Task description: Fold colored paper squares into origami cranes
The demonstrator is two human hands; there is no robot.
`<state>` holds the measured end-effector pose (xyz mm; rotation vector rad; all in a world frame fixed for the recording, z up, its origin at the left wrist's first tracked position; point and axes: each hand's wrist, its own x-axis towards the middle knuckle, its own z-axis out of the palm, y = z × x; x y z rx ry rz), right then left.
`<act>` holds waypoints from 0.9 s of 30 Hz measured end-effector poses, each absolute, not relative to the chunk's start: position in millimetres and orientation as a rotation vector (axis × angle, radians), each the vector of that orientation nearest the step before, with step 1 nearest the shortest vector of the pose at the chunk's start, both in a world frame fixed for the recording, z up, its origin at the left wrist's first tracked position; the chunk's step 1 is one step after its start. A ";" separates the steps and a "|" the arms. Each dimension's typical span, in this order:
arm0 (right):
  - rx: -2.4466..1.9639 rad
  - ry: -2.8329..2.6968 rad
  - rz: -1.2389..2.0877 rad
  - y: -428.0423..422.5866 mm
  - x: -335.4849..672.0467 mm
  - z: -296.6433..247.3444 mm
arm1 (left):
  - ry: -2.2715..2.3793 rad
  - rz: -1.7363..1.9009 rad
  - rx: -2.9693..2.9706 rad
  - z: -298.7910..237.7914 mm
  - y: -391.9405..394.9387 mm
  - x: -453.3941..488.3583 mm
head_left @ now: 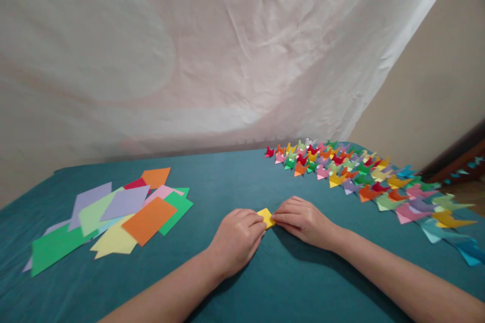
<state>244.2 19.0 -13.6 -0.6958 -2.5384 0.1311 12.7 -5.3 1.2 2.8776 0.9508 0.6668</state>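
Observation:
A small folded yellow paper lies on the teal tablecloth between my two hands. My left hand presses on its left side with curled fingers. From the right, my right hand pinches the paper's edge with its fingertips. Most of the paper is hidden under the fingers; only a small yellow corner shows.
A loose pile of flat coloured paper sheets lies at the left. Several rows of folded coloured paper figures stretch along the right side to the table's edge. A white creased sheet hangs behind the table.

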 end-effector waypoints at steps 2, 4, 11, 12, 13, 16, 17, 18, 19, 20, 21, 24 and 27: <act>-0.704 -2.556 0.123 18.6 244.0 -13.6 | 0.956 0.650 2.883 1.9 -5.4 12.7; -0.719 -2.576 0.123 18.3 243.0 -13.4 | 0.970 0.601 2.899 3.2 -6.4 13.1; -0.767 -2.551 0.238 19.8 237.1 -10.5 | 1.094 0.248 2.976 16.8 -18.2 17.6; -0.771 -2.542 0.261 20.2 236.4 -10.2 | 1.111 0.196 2.981 19.5 -19.8 18.0; -0.774 -2.531 0.285 20.7 235.8 -10.0 | 1.113 0.147 2.988 22.1 -21.0 18.2; -0.782 -2.482 0.382 22.8 234.1 -9.9 | 1.061 0.030 3.020 28.1 -21.9 16.6; -0.786 -2.461 0.424 23.8 233.5 -9.9 | 1.030 0.007 3.033 29.2 -21.6 15.5; -0.793 -2.438 0.472 24.9 232.9 -9.7 | 0.999 -0.005 3.049 29.7 -21.0 14.0; -0.802 -2.416 0.525 26.2 232.3 -9.3 | 0.970 -0.004 3.067 29.7 -20.4 12.3; -0.811 -2.397 0.582 27.6 231.6 -8.7 | 0.942 0.005 3.085 29.2 -19.9 10.4; -0.818 -2.380 0.639 29.2 231.0 -8.0 | 0.920 0.018 3.099 28.3 -19.4 8.4; -0.838 -2.350 0.788 34.7 229.0 -5.0 | 0.872 0.050 3.116 24.9 -18.8 2.4; -0.862 -2.360 0.852 39.7 227.0 -3.0 | 0.862 0.077 3.100 22.3 -19.5 -1.6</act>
